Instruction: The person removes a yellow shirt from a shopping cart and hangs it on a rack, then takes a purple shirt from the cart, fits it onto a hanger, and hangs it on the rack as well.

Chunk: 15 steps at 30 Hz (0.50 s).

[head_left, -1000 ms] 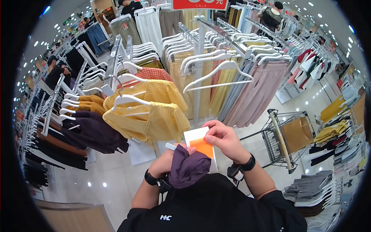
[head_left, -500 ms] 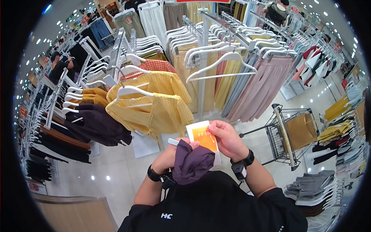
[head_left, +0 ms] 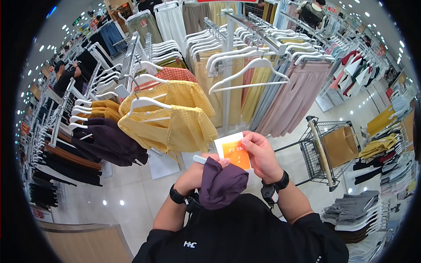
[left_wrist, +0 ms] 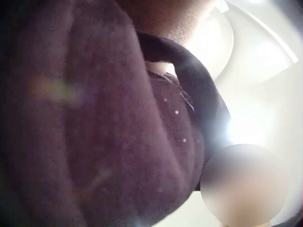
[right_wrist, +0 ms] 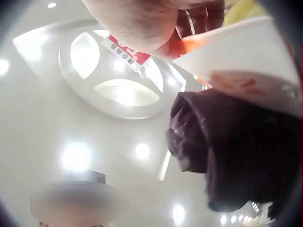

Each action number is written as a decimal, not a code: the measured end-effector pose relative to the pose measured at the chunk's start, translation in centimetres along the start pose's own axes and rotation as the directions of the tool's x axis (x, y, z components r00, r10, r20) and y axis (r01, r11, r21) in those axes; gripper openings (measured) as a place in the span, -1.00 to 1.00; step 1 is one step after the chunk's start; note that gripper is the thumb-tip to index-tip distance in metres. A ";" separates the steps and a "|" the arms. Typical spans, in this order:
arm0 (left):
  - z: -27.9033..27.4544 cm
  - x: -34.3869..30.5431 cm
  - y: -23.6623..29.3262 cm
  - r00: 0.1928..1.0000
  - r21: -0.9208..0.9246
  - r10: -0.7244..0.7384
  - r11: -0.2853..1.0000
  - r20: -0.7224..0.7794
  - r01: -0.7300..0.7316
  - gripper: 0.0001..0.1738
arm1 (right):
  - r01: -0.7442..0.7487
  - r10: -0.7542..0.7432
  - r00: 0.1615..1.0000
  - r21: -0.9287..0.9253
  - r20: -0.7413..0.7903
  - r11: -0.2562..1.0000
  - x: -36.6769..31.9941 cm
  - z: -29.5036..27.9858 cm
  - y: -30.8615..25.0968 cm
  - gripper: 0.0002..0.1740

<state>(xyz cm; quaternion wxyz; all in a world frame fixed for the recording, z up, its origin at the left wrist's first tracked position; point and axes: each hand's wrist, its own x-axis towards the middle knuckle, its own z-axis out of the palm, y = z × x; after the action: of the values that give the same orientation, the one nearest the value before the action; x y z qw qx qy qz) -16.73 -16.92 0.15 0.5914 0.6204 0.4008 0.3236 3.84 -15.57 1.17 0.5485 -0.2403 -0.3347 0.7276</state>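
My left hand (head_left: 191, 176) grips a bunched purple garment (head_left: 221, 186) in front of my chest, the thumb lying over its top fold. A short white piece (head_left: 200, 159) sticks out beside that hand. The cloth (left_wrist: 109, 123) fills most of the left wrist view and hides the fingers. Just above the bundle, my right hand (head_left: 263, 158) pinches a white-edged orange card (head_left: 234, 153) by its right side, between thumb and fingers. Pale lettering shows on the orange face. In the right wrist view, the card's white side (right_wrist: 236, 56) overlaps the purple cloth.
Yellow checked tops (head_left: 173, 131) hang ahead on the left, with dark purple garments (head_left: 109, 140) beyond. A bare white hanger (head_left: 250, 79) hangs before pink trousers (head_left: 298, 94). To the right stands a shopping cart (head_left: 313, 153) holding a brown paper bag (head_left: 340, 147).
Both hands, with the garment and the card, have shifted slightly right. The card has tilted, and lettering now shows on its orange face. The right fingers have moved up along the card's edge.
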 end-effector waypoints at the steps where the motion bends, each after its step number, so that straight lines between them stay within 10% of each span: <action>1: 0.2 0.1 0.0 1.000 0.000 0.001 1.000 0.000 -0.001 -0.55 | 0.001 -0.001 1.000 0.000 0.000 1.000 0.2 -0.2 -0.1 -0.89; 4: 0.7 0.5 -0.7 0.995 -0.195 -0.099 0.975 0.024 0.102 -0.64 | 0.014 -0.008 0.999 -0.189 0.033 0.982 0.8 -1.6 -0.6 -0.89; 6: 0.3 0.9 -2.7 0.975 -0.078 0.212 0.973 -0.067 -0.217 -0.79 | 0.049 -0.067 0.997 -0.401 -0.032 0.915 1.0 -2.3 -0.4 -0.86; 9: -0.6 1.5 -5.4 0.893 -0.120 0.270 0.936 -0.359 -0.332 -0.76 | 0.066 -0.150 0.982 -0.529 -0.118 0.846 1.6 -5.0 0.5 -0.82; 11: -1.9 0.8 -5.1 0.952 -0.356 0.018 0.925 -0.307 -0.132 -0.71 | 0.051 -0.140 0.983 -0.551 -0.121 0.833 1.6 -6.8 2.1 -0.70; 13: -2.5 1.3 -5.3 0.969 -0.887 -0.081 0.425 -0.233 -0.178 -0.69 | 0.124 -0.374 0.918 -0.804 -0.129 0.581 0.8 -7.0 3.3 -0.49; 15: -2.9 1.8 -6.5 0.960 -0.872 -0.055 0.435 -0.274 -0.224 -0.66 | 0.072 -0.364 0.927 -0.913 -0.088 0.403 -0.4 -7.1 3.7 -0.36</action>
<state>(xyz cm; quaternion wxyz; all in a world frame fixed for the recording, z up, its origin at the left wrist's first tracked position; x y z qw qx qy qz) -19.18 -14.08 -6.17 0.7540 0.1837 0.2107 0.5944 6.68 -15.00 -6.34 0.4676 -0.5454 -0.6185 0.3182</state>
